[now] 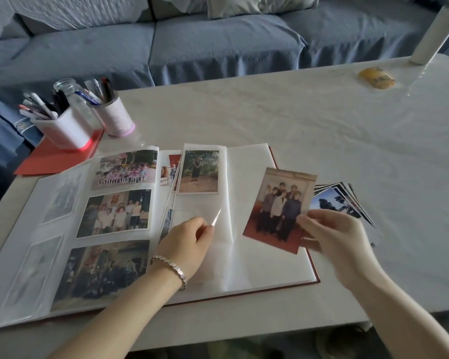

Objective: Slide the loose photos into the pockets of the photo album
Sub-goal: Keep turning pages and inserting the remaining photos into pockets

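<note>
The photo album (257, 265) lies open on the white table (296, 120). Its left page holds three group photos, and one portrait photo (198, 171) sits in the top pocket of the right page. My left hand (186, 244) rests on the right page and pinches up the clear edge of the pocket film (216, 217) below that portrait. My right hand (335, 234) pinches a loose group photo (280, 208) by its lower right corner, just above the album's right edge. A fanned pile of loose photos (347, 200) lies on the table to the right of the album, partly hidden by my right hand.
Two white pen holders (68, 128) and a glass jar (70, 92) stand at the back left, on a red folder (55, 159). A white cylinder (436, 32) and a yellow object (377, 78) sit at the back right. A blue sofa (192, 42) runs behind the table.
</note>
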A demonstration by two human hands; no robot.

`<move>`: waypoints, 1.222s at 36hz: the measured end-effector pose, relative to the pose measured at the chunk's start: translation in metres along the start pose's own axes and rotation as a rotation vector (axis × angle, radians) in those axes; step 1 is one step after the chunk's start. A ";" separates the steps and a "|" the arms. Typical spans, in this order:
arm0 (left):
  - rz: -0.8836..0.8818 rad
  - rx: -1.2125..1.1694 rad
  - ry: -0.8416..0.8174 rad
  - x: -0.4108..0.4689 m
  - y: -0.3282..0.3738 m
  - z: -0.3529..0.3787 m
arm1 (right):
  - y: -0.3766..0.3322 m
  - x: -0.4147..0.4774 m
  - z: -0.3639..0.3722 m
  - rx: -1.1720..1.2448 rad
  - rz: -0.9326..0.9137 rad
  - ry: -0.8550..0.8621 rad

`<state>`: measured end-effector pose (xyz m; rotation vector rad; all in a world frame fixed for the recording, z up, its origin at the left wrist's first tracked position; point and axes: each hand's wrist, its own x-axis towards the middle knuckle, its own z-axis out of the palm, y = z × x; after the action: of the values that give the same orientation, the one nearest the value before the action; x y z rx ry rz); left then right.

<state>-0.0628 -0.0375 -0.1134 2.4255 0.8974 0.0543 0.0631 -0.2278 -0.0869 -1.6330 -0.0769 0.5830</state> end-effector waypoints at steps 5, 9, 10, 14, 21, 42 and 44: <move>0.030 0.002 0.048 -0.003 0.000 0.001 | 0.007 -0.008 0.019 -0.088 -0.046 -0.019; 0.046 -0.003 0.062 -0.004 0.001 0.002 | 0.011 -0.011 0.030 -0.135 -0.038 -0.010; 0.054 0.002 0.066 -0.005 0.001 0.002 | 0.012 -0.011 0.032 -0.154 -0.035 0.000; 0.111 0.041 0.091 -0.007 0.000 0.004 | 0.015 -0.016 0.042 -0.224 -0.004 -0.018; 0.235 0.080 0.175 -0.007 -0.001 0.009 | 0.014 -0.022 0.047 -0.321 0.122 -0.198; 0.328 0.167 0.282 -0.003 -0.001 0.016 | 0.015 0.002 0.056 -0.421 0.178 -0.477; 0.231 0.150 0.269 -0.005 -0.003 0.013 | 0.017 0.003 0.060 -0.406 0.142 -0.492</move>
<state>-0.0654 -0.0446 -0.1250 2.6964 0.7516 0.4210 0.0362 -0.1745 -0.1059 -1.8579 -0.4697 1.1272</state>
